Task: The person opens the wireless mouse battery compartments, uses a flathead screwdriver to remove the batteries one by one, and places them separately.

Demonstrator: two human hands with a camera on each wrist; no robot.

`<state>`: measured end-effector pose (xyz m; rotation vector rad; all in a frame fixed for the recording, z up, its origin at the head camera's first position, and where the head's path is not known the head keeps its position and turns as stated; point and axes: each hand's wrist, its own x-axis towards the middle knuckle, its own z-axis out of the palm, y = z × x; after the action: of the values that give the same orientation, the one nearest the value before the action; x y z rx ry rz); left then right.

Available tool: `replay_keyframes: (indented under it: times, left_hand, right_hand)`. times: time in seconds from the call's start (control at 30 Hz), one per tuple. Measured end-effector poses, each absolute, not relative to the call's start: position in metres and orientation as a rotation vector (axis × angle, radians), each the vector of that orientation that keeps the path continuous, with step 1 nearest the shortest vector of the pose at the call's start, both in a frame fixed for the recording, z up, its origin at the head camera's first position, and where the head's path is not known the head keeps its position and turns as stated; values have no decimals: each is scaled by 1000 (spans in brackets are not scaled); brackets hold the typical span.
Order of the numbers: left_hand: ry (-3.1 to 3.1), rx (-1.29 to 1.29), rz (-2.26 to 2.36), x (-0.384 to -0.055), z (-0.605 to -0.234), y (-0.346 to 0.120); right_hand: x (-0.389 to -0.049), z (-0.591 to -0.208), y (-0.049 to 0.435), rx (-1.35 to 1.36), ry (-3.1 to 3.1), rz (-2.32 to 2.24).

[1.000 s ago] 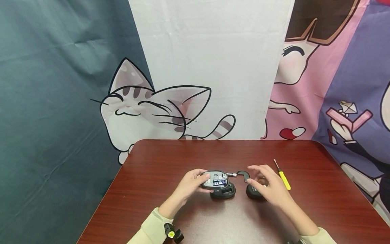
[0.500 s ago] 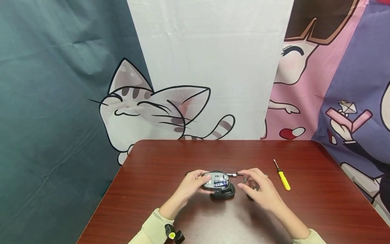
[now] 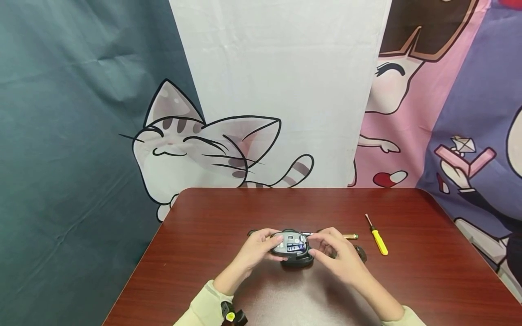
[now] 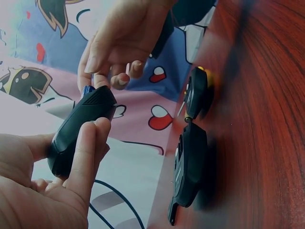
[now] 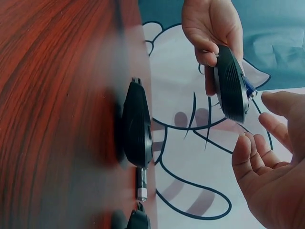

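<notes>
My left hand holds a black computer mouse by its left end, grey underside facing up. Its battery bay is uncovered, and a blue battery tilts partly out of it. My right hand is at the mouse's right end, thumb and fingers spread apart. In the right wrist view the right thumb tip is close to the battery's end, with a small gap showing. A second black mouse lies on the table below the held one.
A third black mouse is partly hidden behind the right hand. A gold-and-green cylinder pokes out beyond that hand. Farther right, a screwdriver with a yellow handle lies on the brown table. A printed cloth hangs behind.
My right hand has moved left from above the third mouse to the held mouse's right end. The left hand and its mouse have stayed almost in place.
</notes>
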<state>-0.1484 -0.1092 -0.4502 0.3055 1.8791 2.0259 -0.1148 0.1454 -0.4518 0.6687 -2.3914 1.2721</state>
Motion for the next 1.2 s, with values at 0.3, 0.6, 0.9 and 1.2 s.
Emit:
replay_keyframes:
  times: [0.3, 0.6, 0.9, 1.2]
  left_hand:
    - [1896, 299, 2002, -147, -450, -110]
    - [1891, 300, 2007, -148, -449, -110]
    - [1894, 313, 1994, -148, -449, -111]
    - [1908, 330, 1971, -149, -450, -113]
  right_hand:
    - [-114, -453, 139, 691, -2417, 1272]
    - [-117, -455, 135, 719, -2409, 1274]
    - [-119, -456, 131, 734, -2385, 1226]
    - [-121, -454, 127, 801, -2367, 1188]
